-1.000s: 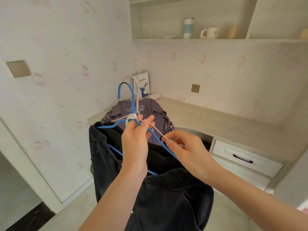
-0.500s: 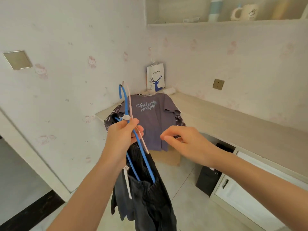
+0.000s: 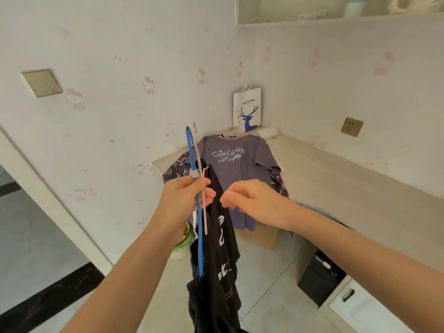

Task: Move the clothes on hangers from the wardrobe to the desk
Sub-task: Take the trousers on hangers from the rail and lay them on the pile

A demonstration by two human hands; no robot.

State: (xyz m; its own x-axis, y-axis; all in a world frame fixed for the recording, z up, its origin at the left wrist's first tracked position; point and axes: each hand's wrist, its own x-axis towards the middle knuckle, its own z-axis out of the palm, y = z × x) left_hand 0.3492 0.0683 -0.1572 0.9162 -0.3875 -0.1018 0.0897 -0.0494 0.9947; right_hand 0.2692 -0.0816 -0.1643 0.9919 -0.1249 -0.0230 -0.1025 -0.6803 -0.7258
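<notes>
Blue, pink hangers point(image 3: 191, 150) (black clothes point(image 3: 221, 260)) gripped in left hand point(image 3: 185, 200); right hand point(image 3: 254, 203) loose, empty

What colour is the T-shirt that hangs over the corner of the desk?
The T-shirt is greyish purple with pale lettering; the head view shows it.

Two hands: left hand point(image 3: 189, 198), right hand point(image 3: 252, 200). Two hangers in the left: blue hanger point(image 3: 191, 152), pink hanger point(image 3: 205, 219). Two dark garments hung there: black trousers point(image 3: 204, 308), black printed garment point(image 3: 223, 248). One desk point(image 3: 348, 183), with two tops: grey T-shirt point(image 3: 237, 179), patterned top point(image 3: 174, 168). One paper bag point(image 3: 247, 109), one wall socket point(image 3: 352, 126), one switch plate point(image 3: 42, 82), one cardboard box point(image 3: 262, 236), one black case point(image 3: 317, 280), one shelf point(image 3: 336, 19), one drawer handle point(image 3: 348, 295). One green-and-white object point(image 3: 182, 246), too hidden to name.
</notes>
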